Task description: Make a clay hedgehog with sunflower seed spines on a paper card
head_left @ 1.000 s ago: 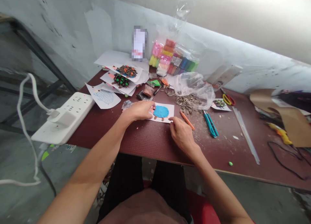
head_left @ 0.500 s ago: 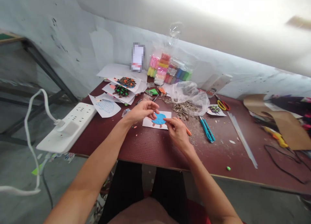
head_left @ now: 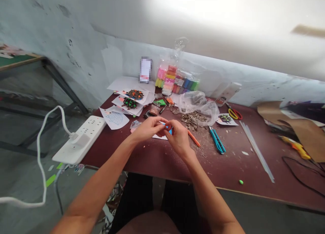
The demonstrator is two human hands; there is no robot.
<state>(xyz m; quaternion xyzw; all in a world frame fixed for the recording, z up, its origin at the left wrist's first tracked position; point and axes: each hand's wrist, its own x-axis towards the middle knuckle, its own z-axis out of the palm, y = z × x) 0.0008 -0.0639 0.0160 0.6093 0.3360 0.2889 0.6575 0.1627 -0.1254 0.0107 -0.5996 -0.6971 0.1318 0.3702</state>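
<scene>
My left hand (head_left: pixel 149 129) and my right hand (head_left: pixel 179 136) meet at the fingertips above a small white paper (head_left: pixel 157 137). Both are closed in a pinch, and whatever lies between the fingers is hidden. A patch of blue clay (head_left: pixel 171 130) shows on the paper, mostly covered by my hands. Just right of my right hand lies an orange stick (head_left: pixel 194 139). Behind it spreads a heap of striped seeds (head_left: pixel 191 119), partly beside a clear plastic bag (head_left: pixel 200 103). A teal utility knife (head_left: pixel 216 141) rests farther right.
A white power strip (head_left: pixel 80 139) sits at the left edge. Hedgehog pictures (head_left: pixel 130 103) are stacked at the back left, near a phone (head_left: pixel 145 70) and packs of coloured clay (head_left: pixel 175 83). Scissors (head_left: pixel 235 113), clear glue sticks (head_left: pixel 256 151) and a yellow glue gun (head_left: pixel 296 147) lie right.
My hands were apart over the paper, with the blue clay in plain sight. Now their fingertips have come together and cover most of it. The camera view has shifted slightly.
</scene>
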